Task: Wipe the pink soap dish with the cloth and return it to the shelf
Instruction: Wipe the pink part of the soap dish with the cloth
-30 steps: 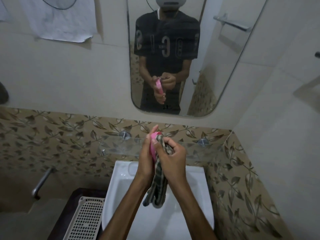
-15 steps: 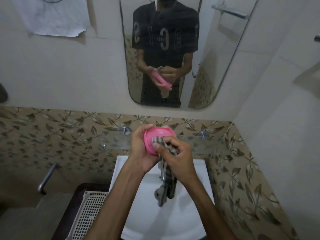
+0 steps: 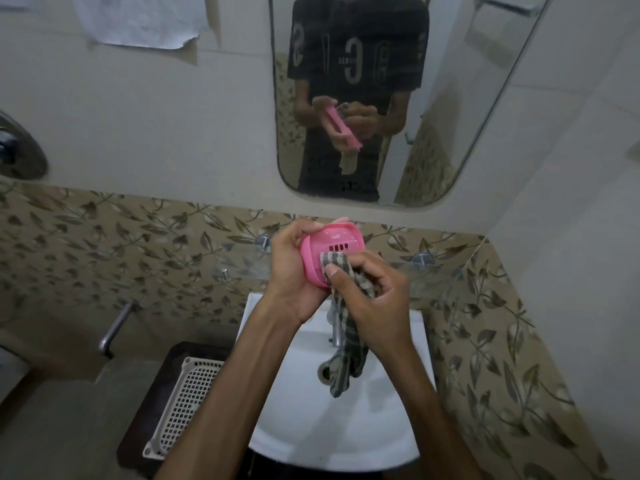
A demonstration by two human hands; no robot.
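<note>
2 hands: left hand (image 3: 294, 289) round soap dish (image 3: 325, 252)

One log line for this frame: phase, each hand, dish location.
phase: wiping | left hand: holds pink soap dish | right hand: presses cloth on dish | dish: over sink, not on shelf

Pink soap dish (image 3: 325, 251) now tilted slotted-face-up, cloth (image 3: 341, 268) lower against its near edge.
</note>
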